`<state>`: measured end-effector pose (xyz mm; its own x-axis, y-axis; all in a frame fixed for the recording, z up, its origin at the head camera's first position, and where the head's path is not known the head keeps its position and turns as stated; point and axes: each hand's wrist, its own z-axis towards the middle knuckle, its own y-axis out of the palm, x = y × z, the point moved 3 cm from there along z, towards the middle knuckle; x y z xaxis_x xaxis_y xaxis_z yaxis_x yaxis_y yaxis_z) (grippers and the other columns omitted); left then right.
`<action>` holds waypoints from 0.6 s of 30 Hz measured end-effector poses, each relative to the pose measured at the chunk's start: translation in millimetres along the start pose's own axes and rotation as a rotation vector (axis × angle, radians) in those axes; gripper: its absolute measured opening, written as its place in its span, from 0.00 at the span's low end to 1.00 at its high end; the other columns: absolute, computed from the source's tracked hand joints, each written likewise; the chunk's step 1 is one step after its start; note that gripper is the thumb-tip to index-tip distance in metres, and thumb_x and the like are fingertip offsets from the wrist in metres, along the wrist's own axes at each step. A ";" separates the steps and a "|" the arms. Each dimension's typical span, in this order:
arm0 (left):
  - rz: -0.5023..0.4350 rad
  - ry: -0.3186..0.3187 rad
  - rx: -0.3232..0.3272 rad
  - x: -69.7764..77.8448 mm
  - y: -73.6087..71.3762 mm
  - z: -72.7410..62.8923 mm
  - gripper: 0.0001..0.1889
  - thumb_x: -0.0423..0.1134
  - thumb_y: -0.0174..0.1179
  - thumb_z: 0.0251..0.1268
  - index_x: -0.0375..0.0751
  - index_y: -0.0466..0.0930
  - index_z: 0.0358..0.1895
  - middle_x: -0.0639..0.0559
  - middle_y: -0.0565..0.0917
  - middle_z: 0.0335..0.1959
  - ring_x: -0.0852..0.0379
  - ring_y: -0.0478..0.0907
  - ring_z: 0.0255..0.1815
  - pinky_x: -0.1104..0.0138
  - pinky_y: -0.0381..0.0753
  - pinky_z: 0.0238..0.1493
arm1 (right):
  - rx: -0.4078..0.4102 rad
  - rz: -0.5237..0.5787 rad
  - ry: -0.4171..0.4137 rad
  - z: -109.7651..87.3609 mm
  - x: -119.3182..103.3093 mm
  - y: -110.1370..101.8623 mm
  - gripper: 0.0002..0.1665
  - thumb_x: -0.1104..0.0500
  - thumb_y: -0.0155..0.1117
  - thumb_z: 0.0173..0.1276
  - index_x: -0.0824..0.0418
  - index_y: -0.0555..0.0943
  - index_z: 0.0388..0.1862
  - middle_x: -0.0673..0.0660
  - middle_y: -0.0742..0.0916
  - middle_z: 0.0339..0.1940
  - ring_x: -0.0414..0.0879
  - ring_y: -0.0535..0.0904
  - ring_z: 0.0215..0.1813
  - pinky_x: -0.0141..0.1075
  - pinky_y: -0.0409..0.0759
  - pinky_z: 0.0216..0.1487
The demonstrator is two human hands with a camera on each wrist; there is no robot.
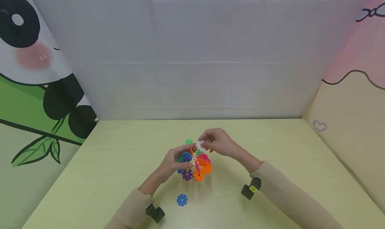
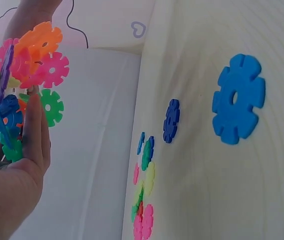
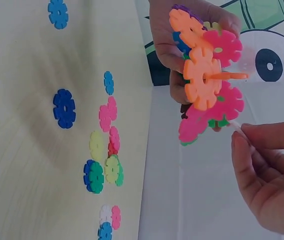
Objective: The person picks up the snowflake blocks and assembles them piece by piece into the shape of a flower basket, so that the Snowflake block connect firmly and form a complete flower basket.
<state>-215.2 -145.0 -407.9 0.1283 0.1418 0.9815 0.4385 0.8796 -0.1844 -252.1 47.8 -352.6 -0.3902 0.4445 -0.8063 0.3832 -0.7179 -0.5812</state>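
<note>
Left wall (image 1: 18,97): cartoon animal, dark eye, pink cheek, green area, leaf sprig below.
Left sleeve (image 1: 127,209): beige, entering at the bottom edge; black wrist cam (image 1: 157,215) at the cuff.
Left hand (image 1: 168,164): grasping the cluster, thumb on the near side, fingers round the far side.
Blue disc (image 1: 181,200): flat on the table (image 1: 90,189), nearer the wearer than the cluster.
Loose discs (right wrist view, left to right): dark blue disc (image 3: 64,109) by itself; green disc (image 3: 97,177) overlapping another dark blue one; yellow disc (image 3: 96,145); pink pair (image 3: 108,114), overlapping. All on the table.
Cluster (image 1: 199,165): held up off the table, between the hands; notched flower-shaped discs joined at various angles. Blues (image 1: 186,156) and purple disc (image 1: 187,175) to the left, orange disc (image 1: 199,175) and pinks (image 3: 230,50) to the right. One orange piece (image 3: 231,76) juts edge-on from an orange face.
White disc (image 1: 200,145): at the cluster's far side, near its green piece (image 3: 223,121); contact cannot be told.
Right hand (image 1: 221,143): pinching the white disc, thumb against forefinger.
Right sleeve (image 1: 288,195): beige; second wrist cam (image 1: 248,191) at the cuff.
Right wall (image 1: 358,108): pink above, cream below, wavy black line between, small heart outline.
</note>
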 end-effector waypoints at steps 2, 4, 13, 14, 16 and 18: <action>0.013 0.003 0.008 1.6 0.0 -0.4 0.35 0.43 0.66 0.62 0.33 0.66 0.71 0.32 0.72 0.68 0.35 0.66 0.70 0.37 0.61 0.72 | 0.027 -0.006 -0.021 -1.1 1.2 1.3 0.11 0.65 0.63 0.68 0.69 0.84 0.47 0.63 0.88 0.36 0.46 0.82 0.30 0.33 0.86 0.33; 0.026 0.004 0.014 3.2 -0.2 -1.0 0.36 0.43 0.68 0.61 0.33 0.67 0.70 0.32 0.72 0.69 0.35 0.67 0.69 0.40 0.67 0.70 | 0.059 -0.005 -0.036 -3.4 1.9 2.9 0.12 0.65 0.63 0.68 0.69 0.84 0.47 0.63 0.89 0.37 0.43 0.82 0.29 0.36 0.86 0.34; 0.088 0.079 0.059 6.6 -2.1 -1.1 0.36 0.40 0.70 0.58 0.34 0.68 0.69 0.32 0.73 0.67 0.38 0.70 0.65 0.57 0.79 0.63 | 0.216 0.089 -0.035 -15.0 7.5 12.9 0.12 0.66 0.64 0.67 0.70 0.84 0.48 0.65 0.89 0.39 0.53 0.83 0.32 0.29 0.83 0.33; 0.087 0.084 0.075 6.8 -2.3 -1.2 0.36 0.40 0.71 0.57 0.35 0.68 0.69 0.32 0.73 0.66 0.41 0.71 0.64 0.62 0.80 0.61 | 0.235 0.103 -0.039 -15.7 8.5 14.2 0.12 0.66 0.64 0.67 0.70 0.84 0.48 0.66 0.89 0.39 0.55 0.83 0.32 0.28 0.83 0.33; 0.065 0.089 0.116 7.7 -2.2 -1.8 0.37 0.39 0.72 0.56 0.35 0.67 0.69 0.33 0.73 0.65 0.43 0.71 0.63 0.70 0.81 0.57 | 0.278 0.131 -0.049 -16.7 10.2 16.6 0.12 0.67 0.64 0.67 0.70 0.84 0.48 0.67 0.89 0.39 0.58 0.83 0.34 0.28 0.83 0.34; 0.039 0.088 0.161 8.1 -1.3 -2.2 0.39 0.37 0.72 0.55 0.35 0.65 0.70 0.34 0.71 0.65 0.43 0.72 0.63 0.74 0.81 0.55 | 0.328 0.146 -0.055 -17.4 11.0 18.3 0.12 0.68 0.65 0.66 0.70 0.84 0.48 0.67 0.89 0.38 0.58 0.83 0.34 0.26 0.83 0.34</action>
<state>-212.8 -146.0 -399.8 0.2229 0.1429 0.9643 0.2847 0.9366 -0.2045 -234.8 48.9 -374.0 -0.3993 0.3015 -0.8658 0.1529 -0.9092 -0.3872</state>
